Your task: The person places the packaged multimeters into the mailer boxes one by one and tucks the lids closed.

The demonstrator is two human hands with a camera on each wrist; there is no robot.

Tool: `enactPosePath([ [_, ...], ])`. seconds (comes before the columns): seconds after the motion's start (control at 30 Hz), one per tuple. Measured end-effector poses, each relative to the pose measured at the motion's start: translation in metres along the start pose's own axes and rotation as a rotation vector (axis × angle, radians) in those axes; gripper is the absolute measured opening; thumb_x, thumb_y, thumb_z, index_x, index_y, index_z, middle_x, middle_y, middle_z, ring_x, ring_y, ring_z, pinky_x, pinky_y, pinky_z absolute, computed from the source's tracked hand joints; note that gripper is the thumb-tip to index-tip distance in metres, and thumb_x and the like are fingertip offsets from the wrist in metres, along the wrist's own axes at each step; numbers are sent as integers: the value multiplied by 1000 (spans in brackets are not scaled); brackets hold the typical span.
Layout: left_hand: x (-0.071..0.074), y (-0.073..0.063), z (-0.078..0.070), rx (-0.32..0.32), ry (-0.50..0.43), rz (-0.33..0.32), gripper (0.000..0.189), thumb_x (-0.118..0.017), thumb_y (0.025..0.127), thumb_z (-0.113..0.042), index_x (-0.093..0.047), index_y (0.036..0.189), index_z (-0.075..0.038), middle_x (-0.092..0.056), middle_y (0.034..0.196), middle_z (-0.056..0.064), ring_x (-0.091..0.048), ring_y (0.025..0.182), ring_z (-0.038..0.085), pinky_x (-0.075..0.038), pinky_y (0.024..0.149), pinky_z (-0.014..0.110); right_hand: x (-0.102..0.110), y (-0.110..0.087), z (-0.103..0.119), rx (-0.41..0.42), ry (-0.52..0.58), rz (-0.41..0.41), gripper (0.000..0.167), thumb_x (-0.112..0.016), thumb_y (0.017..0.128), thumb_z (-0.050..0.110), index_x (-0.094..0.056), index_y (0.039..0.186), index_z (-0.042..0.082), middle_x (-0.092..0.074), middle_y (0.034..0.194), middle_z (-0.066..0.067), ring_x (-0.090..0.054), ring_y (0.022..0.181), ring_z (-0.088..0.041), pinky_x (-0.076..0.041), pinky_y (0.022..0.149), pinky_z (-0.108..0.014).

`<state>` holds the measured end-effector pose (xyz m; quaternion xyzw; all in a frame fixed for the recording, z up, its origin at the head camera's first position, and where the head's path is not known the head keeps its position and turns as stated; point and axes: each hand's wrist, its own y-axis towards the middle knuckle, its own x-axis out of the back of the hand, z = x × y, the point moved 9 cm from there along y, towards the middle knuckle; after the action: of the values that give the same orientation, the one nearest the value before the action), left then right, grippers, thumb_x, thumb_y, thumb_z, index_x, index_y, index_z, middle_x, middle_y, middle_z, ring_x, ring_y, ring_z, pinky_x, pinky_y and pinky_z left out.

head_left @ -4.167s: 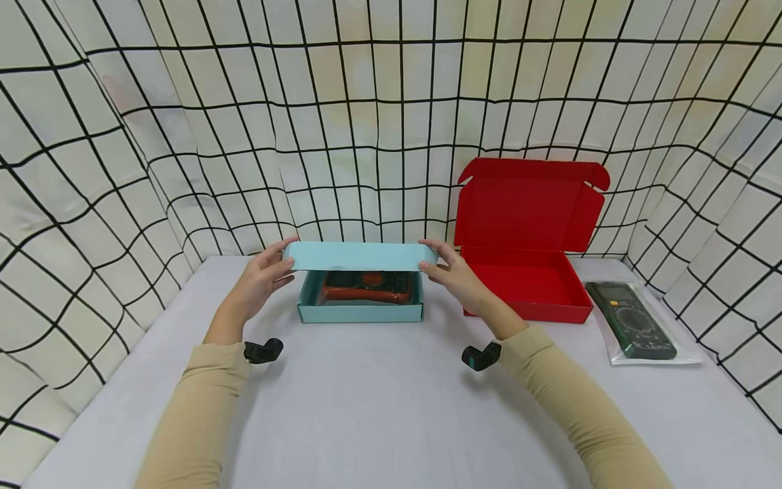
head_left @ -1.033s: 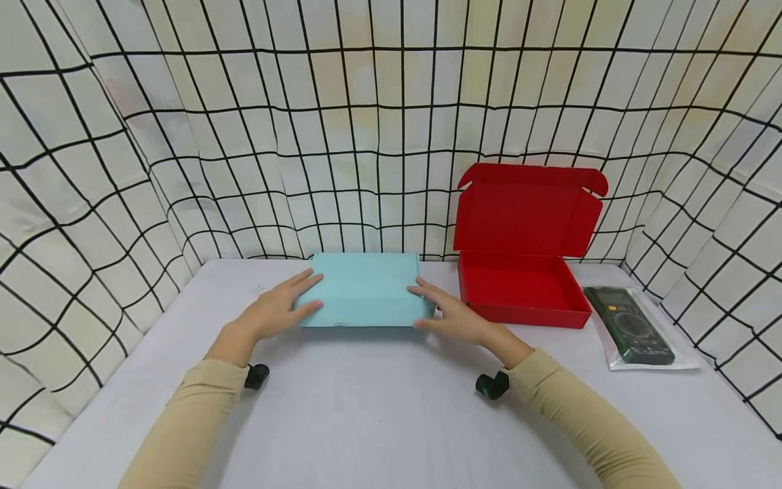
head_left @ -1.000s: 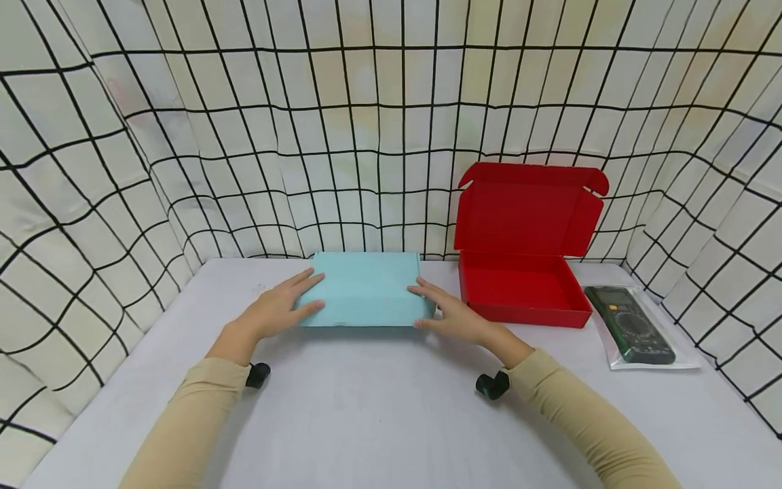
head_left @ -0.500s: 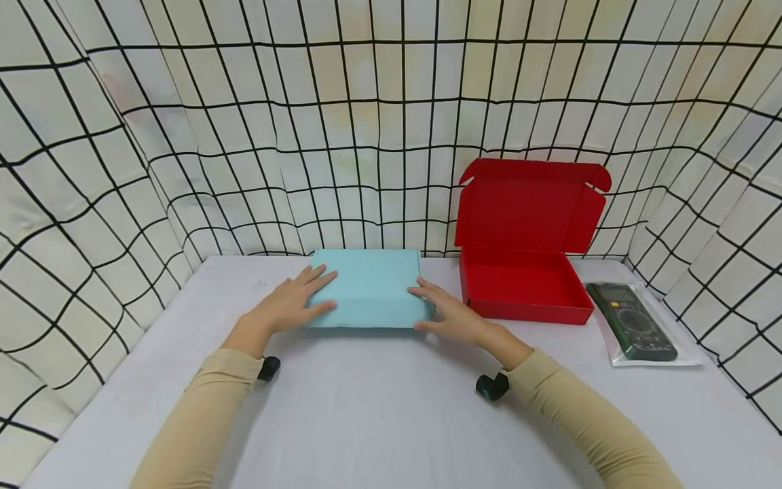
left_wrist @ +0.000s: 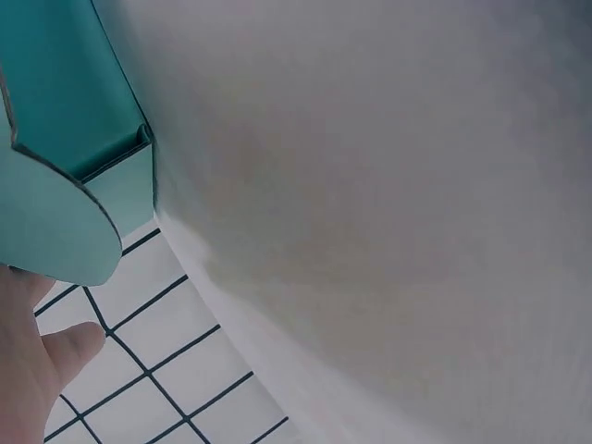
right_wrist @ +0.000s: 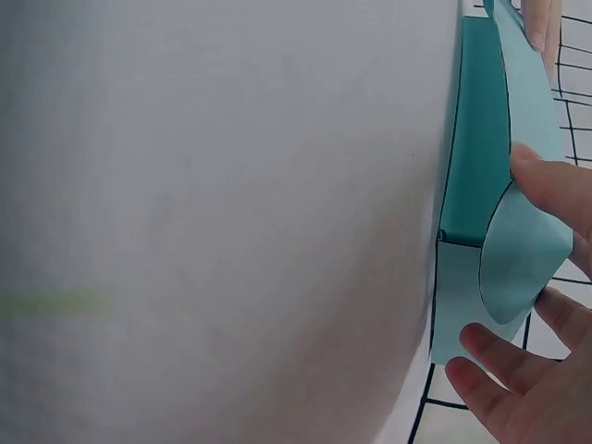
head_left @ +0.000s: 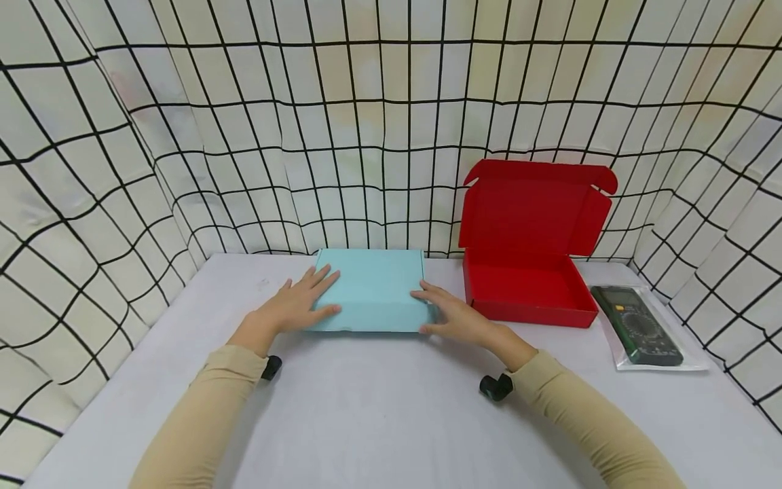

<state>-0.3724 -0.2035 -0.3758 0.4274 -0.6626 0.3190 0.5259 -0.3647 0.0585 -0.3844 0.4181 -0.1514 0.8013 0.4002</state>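
A light blue cardboard box [head_left: 373, 292] stands on the table with its lid lowered over it. The wrist views show a gap between the lid's front flap [right_wrist: 523, 245] and the box's front wall. My left hand [head_left: 296, 305] rests spread on the lid's left side, its thumb near the front edge. At the right side, my right hand [head_left: 455, 316] touches the lid with extended fingers, and its thumb lies near the front corner. In the right wrist view the thumb [right_wrist: 555, 190] presses the front flap. The box's contents are hidden.
A red cardboard box [head_left: 528, 288] stands right of the blue box with its lid up. Farther right lies a dark multimeter [head_left: 638, 326] in a clear plastic bag. White cloth walls with a black grid [head_left: 409, 146] enclose the table's back and sides.
Earlier the blue lid was raised, showing a bagged orange and dark multimeter inside; now it is lowered. My left hand has slid rightward onto the lid. The right hand has stayed nearly still lately.
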Motion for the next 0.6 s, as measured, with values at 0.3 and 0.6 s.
enactPosePath([
  [0.3, -3, 0, -1, 29, -21, 51, 83, -46, 104, -59, -18, 165, -10, -8, 170, 16, -3, 154, 45, -10, 111, 78, -1, 2, 3, -1, -61, -3, 72, -78, 93, 16, -44, 155, 8, -23, 167, -15, -27, 151, -35, -36, 115, -50],
  [0.6, -5, 1, 0, 49, -82, 113, 86, -46, 104, -60, -12, 166, -12, 0, 171, 15, 5, 154, 43, -9, 110, 80, -3, 1, 7, -28, -107, 35, 74, -77, 94, 16, -40, 157, 7, -20, 168, -16, -26, 152, -35, -36, 115, -49],
])
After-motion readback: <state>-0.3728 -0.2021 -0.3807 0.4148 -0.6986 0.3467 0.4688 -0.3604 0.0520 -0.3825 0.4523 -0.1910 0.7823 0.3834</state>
